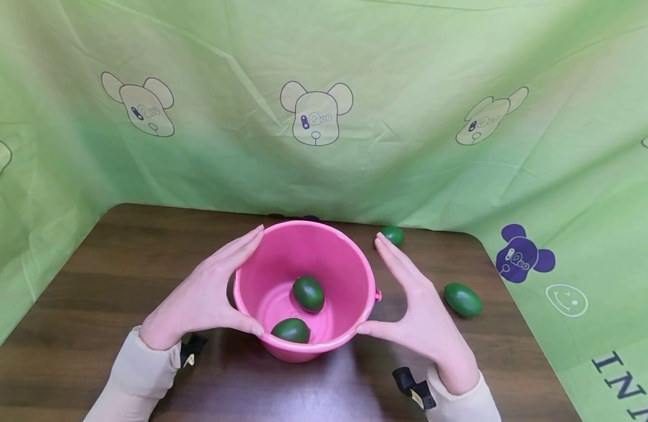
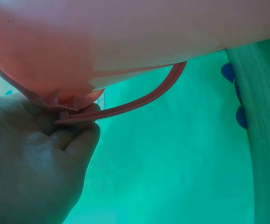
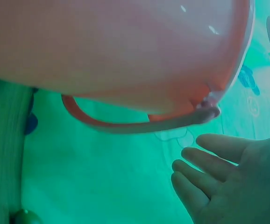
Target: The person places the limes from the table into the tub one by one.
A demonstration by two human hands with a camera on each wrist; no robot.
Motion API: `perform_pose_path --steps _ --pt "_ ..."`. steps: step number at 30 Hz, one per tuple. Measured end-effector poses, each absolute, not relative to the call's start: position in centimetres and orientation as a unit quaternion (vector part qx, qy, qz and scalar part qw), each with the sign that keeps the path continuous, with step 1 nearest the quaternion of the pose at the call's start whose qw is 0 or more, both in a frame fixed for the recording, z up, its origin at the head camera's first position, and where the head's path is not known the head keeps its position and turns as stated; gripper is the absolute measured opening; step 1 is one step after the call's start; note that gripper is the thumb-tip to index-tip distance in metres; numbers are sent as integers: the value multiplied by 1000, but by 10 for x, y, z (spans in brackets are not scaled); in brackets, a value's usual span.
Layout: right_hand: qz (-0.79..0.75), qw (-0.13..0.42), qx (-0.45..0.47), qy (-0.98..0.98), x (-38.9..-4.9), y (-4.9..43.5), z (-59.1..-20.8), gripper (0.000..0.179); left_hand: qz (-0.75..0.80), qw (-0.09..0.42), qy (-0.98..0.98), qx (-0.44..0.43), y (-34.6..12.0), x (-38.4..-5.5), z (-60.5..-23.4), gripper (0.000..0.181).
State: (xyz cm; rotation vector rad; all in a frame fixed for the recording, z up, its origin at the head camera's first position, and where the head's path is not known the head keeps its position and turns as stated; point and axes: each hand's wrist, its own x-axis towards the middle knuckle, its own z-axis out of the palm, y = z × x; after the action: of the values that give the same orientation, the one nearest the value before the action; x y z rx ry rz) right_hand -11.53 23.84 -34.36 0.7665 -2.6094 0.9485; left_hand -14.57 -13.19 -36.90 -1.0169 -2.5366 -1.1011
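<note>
A pink bucket (image 1: 303, 252) stands on the brown table, its mouth facing up toward me. Inside lie two dark green avocados, one avocado (image 1: 308, 294) near the middle and another avocado (image 1: 290, 330) by the near wall. My left hand (image 1: 208, 293) grips the bucket's left side, thumb at the near rim; in the left wrist view its fingers touch where the handle (image 2: 139, 100) joins. My right hand (image 1: 419, 310) is spread beside the right side. Its thumb is at the near rim, while the straight fingers (image 3: 209, 163) stay apart from the bucket in the right wrist view.
A green avocado (image 1: 463, 299) lies on the table (image 1: 92, 293) to the right of my right hand. Another avocado (image 1: 392, 235) sits at the back edge, partly behind my right fingertips. A green printed curtain (image 1: 313, 176) hangs around the table's back and sides.
</note>
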Motion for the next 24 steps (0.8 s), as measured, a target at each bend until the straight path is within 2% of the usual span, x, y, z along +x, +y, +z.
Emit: perform_pose_path --steps 8,18,24 --pt "337 166 246 -894 -118 250 -340 120 -373 92 -857 -342 -132 -146 -369 138" --pt "323 273 220 -879 -122 267 -333 96 -377 91 -856 -342 -131 -147 -369 138" --pt "321 304 201 -874 -123 277 -329 90 -376 90 -857 -341 -131 -147 -368 138"
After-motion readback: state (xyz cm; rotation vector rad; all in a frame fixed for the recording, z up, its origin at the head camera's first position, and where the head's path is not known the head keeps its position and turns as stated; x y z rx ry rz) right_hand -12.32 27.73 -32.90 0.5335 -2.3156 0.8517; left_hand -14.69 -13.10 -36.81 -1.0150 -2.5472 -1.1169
